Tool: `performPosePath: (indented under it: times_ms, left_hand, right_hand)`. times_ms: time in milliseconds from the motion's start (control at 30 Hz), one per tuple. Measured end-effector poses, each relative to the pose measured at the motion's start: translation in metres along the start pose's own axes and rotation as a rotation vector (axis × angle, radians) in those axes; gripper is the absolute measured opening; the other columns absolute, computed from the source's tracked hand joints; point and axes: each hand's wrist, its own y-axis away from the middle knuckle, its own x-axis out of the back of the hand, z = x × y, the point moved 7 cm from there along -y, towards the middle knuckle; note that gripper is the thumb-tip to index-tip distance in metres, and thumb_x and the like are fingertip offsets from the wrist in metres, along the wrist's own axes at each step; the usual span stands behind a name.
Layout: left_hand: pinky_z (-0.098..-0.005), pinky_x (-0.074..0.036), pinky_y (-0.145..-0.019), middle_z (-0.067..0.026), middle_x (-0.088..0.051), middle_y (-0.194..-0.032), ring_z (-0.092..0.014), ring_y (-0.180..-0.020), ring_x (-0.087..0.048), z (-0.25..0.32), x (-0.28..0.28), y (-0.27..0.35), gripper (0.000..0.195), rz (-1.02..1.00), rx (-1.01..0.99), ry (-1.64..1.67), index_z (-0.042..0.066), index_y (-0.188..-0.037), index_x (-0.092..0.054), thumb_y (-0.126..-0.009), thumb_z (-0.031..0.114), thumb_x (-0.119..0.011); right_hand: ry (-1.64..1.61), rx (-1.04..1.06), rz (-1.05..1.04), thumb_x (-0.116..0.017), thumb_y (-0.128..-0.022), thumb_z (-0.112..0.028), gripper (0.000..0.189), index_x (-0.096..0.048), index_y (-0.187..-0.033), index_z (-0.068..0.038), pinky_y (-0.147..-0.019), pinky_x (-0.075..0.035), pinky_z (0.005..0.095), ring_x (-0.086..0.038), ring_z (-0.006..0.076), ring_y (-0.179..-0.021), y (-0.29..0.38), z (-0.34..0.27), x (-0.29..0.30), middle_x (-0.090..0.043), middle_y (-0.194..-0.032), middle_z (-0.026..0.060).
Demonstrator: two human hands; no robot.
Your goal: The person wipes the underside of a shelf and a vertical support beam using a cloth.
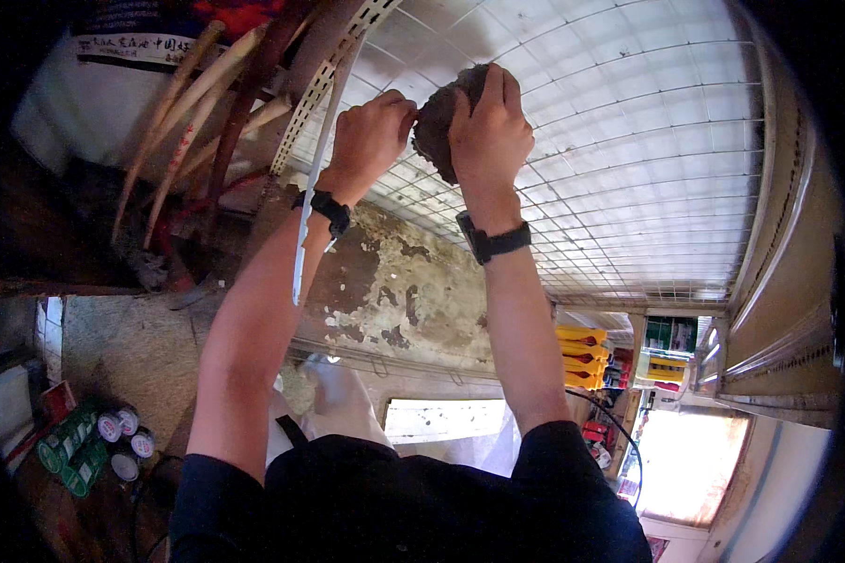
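A dark grey, ragged-edged cloth (436, 130) is in my right hand (494, 130), whose fingers wrap over its right side. Behind it spreads a wire grid panel (605, 148) against a pale backing. My left hand (374, 137) is curled, its fingertips at the cloth's left edge. Whether those fingers pinch the cloth or something small is hidden. Close by the left wrist runs a thin white strip (311, 183), below a cream slotted metal upright (306, 109). Both wrists wear black bands.
Several wooden tool handles (183, 119) lean at the left. Beneath my arms is a surface with peeling paint (401, 281). Green cylindrical packs (77, 447) and several small round cans (123, 443) stand lower left. Yellow items (581, 355) sit on shelves at right, near a black cable (627, 436).
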Motion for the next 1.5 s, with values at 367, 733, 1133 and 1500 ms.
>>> performPosePath:
  times_ms: [367,733,1133,1500]
  left_hand:
    - [-0.0414,-0.060,-0.070,-0.0051,-0.073,-0.102,-0.031,-0.082,-0.073,-0.001,0.004,-0.001,0.015,-0.010,-0.020,-0.012,0.008,-0.103,-0.075,-0.096,0.020,-0.069]
    - [-0.0433,-0.060,-0.074,-0.0054,-0.073,-0.107,-0.032,-0.085,-0.073,0.001,-0.004,-0.001,0.015,-0.029,0.016,-0.001,0.009,-0.104,-0.075,-0.094,0.021,-0.071]
    - [-0.0421,-0.060,-0.067,-0.0042,-0.072,-0.099,-0.031,-0.078,-0.072,0.003,-0.001,-0.001,0.018,0.057,-0.050,-0.059,0.011,-0.101,-0.075,-0.099,0.026,-0.066]
    - [-0.0416,-0.059,-0.069,-0.0029,-0.075,-0.101,-0.031,-0.080,-0.073,0.001,0.007,-0.005,0.022,-0.037,-0.034,-0.063,0.011,-0.104,-0.078,-0.099,0.030,-0.068]
  right_hand:
    - [-0.196,0.090,-0.435,-0.066,-0.082,-0.015,0.030,-0.077,-0.108,-0.004,-0.084,-0.060,0.0508,-0.073,0.0434,-0.090,-0.053,0.038,-0.015,-0.074,-0.101,0.0244]
    - [-0.276,-0.085,0.254,-0.067,-0.083,-0.008,0.029,-0.074,-0.111,-0.005,-0.075,-0.059,0.0463,-0.074,0.0380,-0.084,0.002,0.016,-0.007,-0.075,-0.102,0.0173]
    - [-0.105,-0.077,-0.371,-0.065,-0.085,-0.016,0.031,-0.077,-0.112,-0.007,-0.086,-0.059,0.0478,-0.073,0.0416,-0.094,-0.039,0.029,-0.007,-0.074,-0.100,0.0233]
    - [-0.138,0.076,-0.149,-0.063,-0.084,-0.009,0.019,-0.076,-0.099,-0.007,-0.072,-0.060,0.0492,-0.072,0.0404,-0.081,-0.020,0.032,0.005,-0.074,-0.090,0.0155]
